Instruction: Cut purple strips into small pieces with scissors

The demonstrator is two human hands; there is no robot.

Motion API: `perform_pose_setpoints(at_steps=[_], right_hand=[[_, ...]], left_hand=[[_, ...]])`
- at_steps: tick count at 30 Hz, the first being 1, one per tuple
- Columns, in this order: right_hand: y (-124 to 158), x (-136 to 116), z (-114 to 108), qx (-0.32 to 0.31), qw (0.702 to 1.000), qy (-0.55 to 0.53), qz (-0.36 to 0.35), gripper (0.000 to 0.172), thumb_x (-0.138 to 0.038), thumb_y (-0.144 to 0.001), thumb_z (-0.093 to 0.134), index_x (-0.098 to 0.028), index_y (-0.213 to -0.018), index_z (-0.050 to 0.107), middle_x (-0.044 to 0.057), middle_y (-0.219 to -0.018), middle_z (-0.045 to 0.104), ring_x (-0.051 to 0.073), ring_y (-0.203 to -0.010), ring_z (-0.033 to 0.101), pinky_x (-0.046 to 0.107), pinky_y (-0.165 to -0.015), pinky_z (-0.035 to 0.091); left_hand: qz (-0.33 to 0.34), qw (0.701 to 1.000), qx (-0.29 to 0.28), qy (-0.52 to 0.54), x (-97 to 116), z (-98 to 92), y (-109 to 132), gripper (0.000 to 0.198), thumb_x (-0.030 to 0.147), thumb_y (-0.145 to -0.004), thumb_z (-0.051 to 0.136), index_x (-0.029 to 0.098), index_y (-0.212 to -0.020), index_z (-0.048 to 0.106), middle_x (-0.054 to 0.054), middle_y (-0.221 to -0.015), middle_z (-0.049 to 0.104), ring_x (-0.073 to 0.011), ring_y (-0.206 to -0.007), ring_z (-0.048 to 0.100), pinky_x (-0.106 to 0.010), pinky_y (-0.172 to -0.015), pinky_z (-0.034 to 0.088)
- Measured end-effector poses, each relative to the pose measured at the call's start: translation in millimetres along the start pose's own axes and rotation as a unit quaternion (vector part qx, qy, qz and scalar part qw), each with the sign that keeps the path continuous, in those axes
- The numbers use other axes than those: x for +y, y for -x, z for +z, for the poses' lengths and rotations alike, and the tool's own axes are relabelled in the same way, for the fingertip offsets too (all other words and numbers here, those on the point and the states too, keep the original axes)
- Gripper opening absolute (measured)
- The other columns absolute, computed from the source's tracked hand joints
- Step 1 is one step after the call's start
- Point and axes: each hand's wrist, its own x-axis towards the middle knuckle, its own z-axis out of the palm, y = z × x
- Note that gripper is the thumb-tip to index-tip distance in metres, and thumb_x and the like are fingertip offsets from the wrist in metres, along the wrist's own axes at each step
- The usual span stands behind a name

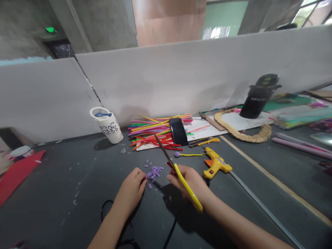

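My right hand [190,183] grips scissors [186,186] with yellow handles, and their dark blades point up and to the left, above the table. My left hand [133,185] rests on the dark table with its fingers curled in, at the left edge of a small heap of cut purple pieces [155,172]. Whether anything is between those fingers is hidden. Beyond the scissors lies a yellow stem [190,155] with a purple ball at its left end. A yellow glue gun [215,164] lies right of my right hand, with a long clear glue stick [261,207] sticking out of its back.
Colourful thin sticks [153,129] lie piled at the back, a black phone [178,131] on them. A white cup [110,128] stands left, a black tumbler [258,98] right, near a tan curved strip [242,135]. Red sheet [19,176] lies far left; black cable [131,224] runs in front.
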Motion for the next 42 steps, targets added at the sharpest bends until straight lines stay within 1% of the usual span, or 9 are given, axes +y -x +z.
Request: perform_pose_setpoints(at_steps=[4,7,9,10,14,19,27,35,42], right_hand=[[1,0,1,-0.001,1.000,-0.009,-0.001,0.015,-0.020,-0.074,0.051,-0.019,-0.062,0.042,-0.008,-0.046,0.036,0.005,-0.034,0.037,0.016,-0.036,0.026],[4,-2,1,-0.004,1.000,-0.024,-0.004,0.013,-0.021,-0.073,0.052,-0.018,-0.063,0.044,-0.008,-0.049,0.040,0.005,-0.036,0.038,0.016,-0.037,0.028],[8,-5,1,-0.014,0.999,-0.039,-0.007,0.010,-0.021,-0.072,0.053,-0.018,-0.064,0.047,-0.007,-0.051,0.042,0.005,-0.037,0.039,0.016,-0.037,0.029],[10,-6,1,-0.022,0.999,-0.048,-0.007,0.009,-0.022,-0.072,0.052,-0.017,-0.065,0.048,-0.007,-0.052,0.042,0.005,-0.038,0.040,0.016,-0.037,0.030],[15,-10,3,-0.065,0.994,-0.084,-0.004,0.011,-0.026,-0.074,0.049,-0.017,-0.068,0.050,-0.007,-0.053,0.044,0.005,-0.037,0.038,0.015,-0.035,0.032],[16,-6,7,-0.078,0.994,-0.081,-0.010,0.009,-0.014,-0.067,0.052,-0.017,-0.061,0.047,-0.007,-0.050,0.044,0.005,-0.040,0.037,0.014,-0.038,0.030],[13,-3,13,-0.065,0.996,-0.066,-0.018,0.011,-0.013,-0.066,0.049,-0.017,-0.058,0.044,-0.007,-0.050,0.043,0.007,-0.046,0.038,0.016,-0.044,0.031],[17,-4,14,-0.033,0.998,-0.011,-0.054,0.010,-0.014,-0.065,0.048,-0.018,-0.058,0.042,-0.005,-0.052,0.046,0.009,-0.049,0.042,0.018,-0.046,0.032],[17,-2,11,-0.022,0.997,-0.006,-0.074,0.008,-0.015,-0.066,0.048,-0.017,-0.059,0.045,-0.004,-0.056,0.045,0.010,-0.055,0.040,0.018,-0.050,0.033]], left_hand=[[-0.045,0.996,0.017,0.074,8,-0.5,2,0.011,0.023,-0.077,0.050,0.021,-0.066,0.054,-0.001,-0.071,0.051,-0.0184,-0.068,0.049,-0.032,-0.069,0.040],[-0.092,0.981,-0.001,0.171,29,-2.1,9,0.015,0.032,-0.082,0.044,0.019,-0.076,0.050,0.001,-0.063,0.053,-0.0147,-0.054,0.051,-0.027,-0.052,0.041],[-0.106,0.966,-0.023,0.233,46,-2.3,16,0.017,0.033,-0.084,0.044,0.018,-0.091,0.049,0.000,-0.067,0.057,-0.0133,-0.054,0.053,-0.024,-0.051,0.042],[-0.112,0.956,-0.037,0.270,54,-1.8,20,0.016,0.032,-0.083,0.047,0.018,-0.091,0.048,0.000,-0.067,0.058,-0.0124,-0.054,0.054,-0.023,-0.051,0.042],[-0.172,0.866,-0.062,0.466,71,3.9,31,0.014,0.024,-0.077,0.060,0.018,-0.083,0.049,0.000,-0.065,0.062,-0.0099,-0.054,0.055,-0.020,-0.051,0.041],[-0.192,0.835,-0.028,0.515,69,16.9,35,0.021,0.021,-0.069,0.067,0.018,-0.076,0.048,0.003,-0.055,0.060,-0.0088,-0.046,0.054,-0.018,-0.046,0.041],[-0.173,0.844,-0.003,0.508,59,28.5,32,0.026,0.023,-0.062,0.071,0.019,-0.069,0.047,0.005,-0.051,0.059,-0.0107,-0.044,0.057,-0.020,-0.043,0.043],[-0.194,0.870,-0.036,0.453,48,34.0,33,0.020,0.030,-0.063,0.068,0.013,-0.066,0.058,0.000,-0.043,0.059,-0.0106,-0.038,0.052,-0.020,-0.039,0.041],[-0.219,0.886,-0.038,0.407,65,20.4,30,0.019,0.029,-0.061,0.069,0.015,-0.061,0.056,0.001,-0.046,0.058,-0.0087,-0.037,0.051,-0.019,-0.039,0.039]])
